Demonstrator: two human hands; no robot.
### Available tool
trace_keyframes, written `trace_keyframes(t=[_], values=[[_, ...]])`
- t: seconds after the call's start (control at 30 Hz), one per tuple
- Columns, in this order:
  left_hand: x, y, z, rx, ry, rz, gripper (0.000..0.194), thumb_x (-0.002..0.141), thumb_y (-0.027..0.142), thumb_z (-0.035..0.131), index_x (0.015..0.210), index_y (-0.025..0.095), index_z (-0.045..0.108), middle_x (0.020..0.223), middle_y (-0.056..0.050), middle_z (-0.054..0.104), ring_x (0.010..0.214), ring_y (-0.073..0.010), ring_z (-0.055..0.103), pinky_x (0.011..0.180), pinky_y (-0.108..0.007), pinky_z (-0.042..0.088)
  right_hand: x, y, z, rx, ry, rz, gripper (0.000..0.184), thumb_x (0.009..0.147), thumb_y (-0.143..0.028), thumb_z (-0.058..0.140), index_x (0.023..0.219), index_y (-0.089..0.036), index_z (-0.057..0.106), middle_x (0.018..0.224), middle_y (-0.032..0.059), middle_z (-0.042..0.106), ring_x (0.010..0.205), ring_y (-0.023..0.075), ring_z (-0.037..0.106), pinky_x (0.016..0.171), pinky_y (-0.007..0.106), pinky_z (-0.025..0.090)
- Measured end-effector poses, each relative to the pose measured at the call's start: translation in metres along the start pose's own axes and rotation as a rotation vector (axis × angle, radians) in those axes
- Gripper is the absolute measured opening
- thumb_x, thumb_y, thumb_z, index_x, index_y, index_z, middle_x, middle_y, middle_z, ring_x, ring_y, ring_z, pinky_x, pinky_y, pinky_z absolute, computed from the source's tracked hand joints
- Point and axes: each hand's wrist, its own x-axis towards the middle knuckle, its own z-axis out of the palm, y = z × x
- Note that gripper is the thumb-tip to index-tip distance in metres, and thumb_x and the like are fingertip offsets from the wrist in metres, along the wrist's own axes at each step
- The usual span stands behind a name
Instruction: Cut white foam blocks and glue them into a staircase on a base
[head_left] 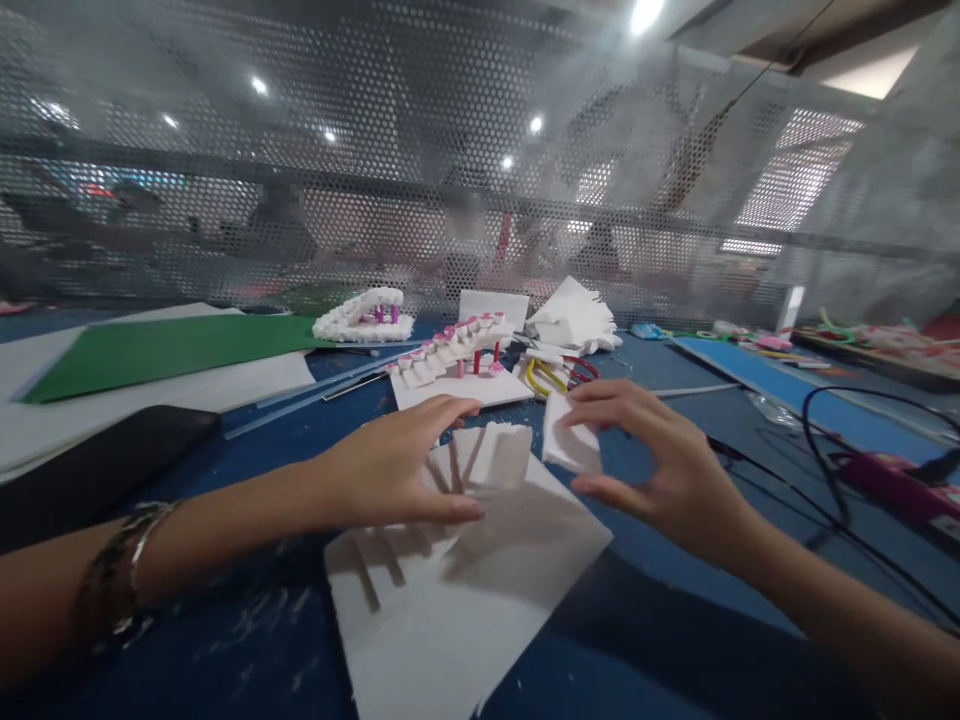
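Observation:
My left hand (401,470) reaches over a white foam-board stair model (499,460), whose thin steps fan out on a white base board (442,610). Its thumb and fingers are apart, on either side of the steps; whether they touch the model I cannot tell. To the right, my right hand (652,440) is open, with its fingertips over a loose white foam piece (566,445) lying beside the model. Its thumb is clear of the piece's lower edge. Behind both hands stands another curved stair model (450,350) with pink-topped steps and red posts.
Yellow-handled scissors (546,378) and a red-handled pair lie behind my right hand. A white model with purple posts (375,315), green sheet (180,350) and black object (112,465) are left. Black cable (806,415) and purple power strip (900,495) sit right.

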Motion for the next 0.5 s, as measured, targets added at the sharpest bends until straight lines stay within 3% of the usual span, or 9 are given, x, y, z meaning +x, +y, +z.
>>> trace_keyframes(t=[0.17, 0.5], values=[[0.005, -0.001, 0.006, -0.077, 0.024, 0.010, 0.068, 0.070, 0.052, 0.054, 0.125, 0.017, 0.036, 0.127, -0.011, 0.045, 0.114, -0.0259, 0.043, 0.094, -0.036, 0.035, -0.003, -0.009, 0.013, -0.049, -0.080, -0.041, 0.032, 0.071, -0.044, 0.060, 0.093, -0.021, 0.054, 0.097, 0.0089, 0.054, 0.091, 0.0202, 0.053, 0.078, 0.036, 0.045], [0.009, -0.004, 0.004, -0.111, 0.019, 0.050, 0.064, 0.071, 0.047, 0.055, 0.124, 0.013, 0.040, 0.125, -0.010, 0.047, 0.113, -0.0237, 0.044, 0.096, -0.033, 0.035, -0.001, -0.011, 0.017, -0.077, -0.068, -0.053, 0.033, 0.072, -0.041, 0.060, 0.096, -0.019, 0.052, 0.099, 0.0103, 0.051, 0.094, 0.0210, 0.050, 0.080, 0.036, 0.043]])
